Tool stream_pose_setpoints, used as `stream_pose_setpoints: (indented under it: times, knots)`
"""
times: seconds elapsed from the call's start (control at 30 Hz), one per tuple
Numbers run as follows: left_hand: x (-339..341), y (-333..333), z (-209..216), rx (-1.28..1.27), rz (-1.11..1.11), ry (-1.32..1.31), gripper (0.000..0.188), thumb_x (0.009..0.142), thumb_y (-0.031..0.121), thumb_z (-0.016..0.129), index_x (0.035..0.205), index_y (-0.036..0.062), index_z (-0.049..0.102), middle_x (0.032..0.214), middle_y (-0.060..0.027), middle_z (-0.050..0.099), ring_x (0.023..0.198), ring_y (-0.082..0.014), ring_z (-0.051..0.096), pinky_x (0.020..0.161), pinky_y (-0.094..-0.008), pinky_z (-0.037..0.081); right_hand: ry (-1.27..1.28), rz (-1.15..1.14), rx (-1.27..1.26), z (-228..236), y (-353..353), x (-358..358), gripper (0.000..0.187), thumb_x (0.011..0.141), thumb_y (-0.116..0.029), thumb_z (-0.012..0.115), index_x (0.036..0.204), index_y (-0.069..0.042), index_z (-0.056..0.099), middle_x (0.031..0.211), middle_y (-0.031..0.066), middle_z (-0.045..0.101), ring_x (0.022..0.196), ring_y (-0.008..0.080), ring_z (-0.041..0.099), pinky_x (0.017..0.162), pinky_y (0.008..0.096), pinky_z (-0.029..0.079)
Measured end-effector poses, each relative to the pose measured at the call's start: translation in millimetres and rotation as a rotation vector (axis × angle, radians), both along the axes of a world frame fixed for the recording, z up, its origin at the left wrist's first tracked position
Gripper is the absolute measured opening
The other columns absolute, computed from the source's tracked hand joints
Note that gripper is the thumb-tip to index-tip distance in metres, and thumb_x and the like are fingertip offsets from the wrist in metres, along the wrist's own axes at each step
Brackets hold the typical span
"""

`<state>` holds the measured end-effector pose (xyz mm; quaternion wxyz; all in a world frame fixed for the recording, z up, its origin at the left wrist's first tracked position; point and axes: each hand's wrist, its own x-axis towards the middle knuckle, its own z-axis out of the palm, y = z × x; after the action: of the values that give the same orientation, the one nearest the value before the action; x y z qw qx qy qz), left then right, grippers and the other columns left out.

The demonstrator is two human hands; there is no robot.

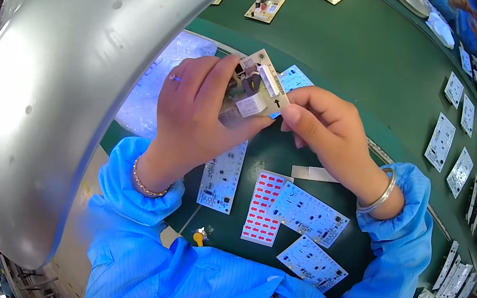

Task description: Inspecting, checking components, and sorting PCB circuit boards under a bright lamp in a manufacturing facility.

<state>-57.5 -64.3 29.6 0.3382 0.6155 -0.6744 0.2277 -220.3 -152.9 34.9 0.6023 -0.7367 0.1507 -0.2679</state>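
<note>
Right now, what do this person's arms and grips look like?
Loose, bright blue sleeves bunch up on both sides. The left grip is gloveless, with a ring and textured bracelet; the right grip, also gloveless, comes with a smooth silvery bangle.

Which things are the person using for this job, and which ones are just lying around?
Probably part of the job:
circuit board, held by left hand and right hand
sheet of red arrows, lying close by

Probably just lying about:
crinkly plastic on the left
yellow thing, too small to name
</note>
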Motion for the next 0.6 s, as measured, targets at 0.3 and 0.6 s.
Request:
stream_pose_setpoints:
  times: [0.3, 0.6]
  knots:
    - [-1, 2, -2, 0.178, -0.052, -0.054, 0.067, 0.056, 0.035, 0.069, 0.108, 0.0015, 0.046, 0.098, -0.0118, 0.047, 0.089, -0.0273, 0.045, 0.075, -0.0365, 0.037, 0.111, 0.016, 0.271, -6, -15, 6, 0.016, 0.081, -0.018, 0.050, 0.079, -0.001, 0.051, 0.063, 0.0021, 0.051, 0.048, 0.0058, 0.048, 0.038, 0.0168, 0.037]
    - [-4, 5, 11, 0.073, -0.268, -0.017, 0.057, 0.058, 0.025, 0.069, 0.107, 0.0043, 0.047, 0.118, -0.0197, 0.035, 0.107, -0.0358, 0.033, 0.087, -0.0431, 0.028, -0.122, -0.480, 0.329, -35, -151, 14, 0.019, 0.076, -0.019, 0.048, 0.070, -0.001, 0.052, 0.054, 0.0035, 0.049, 0.038, 0.0077, 0.041, 0.030, 0.0206, 0.029]
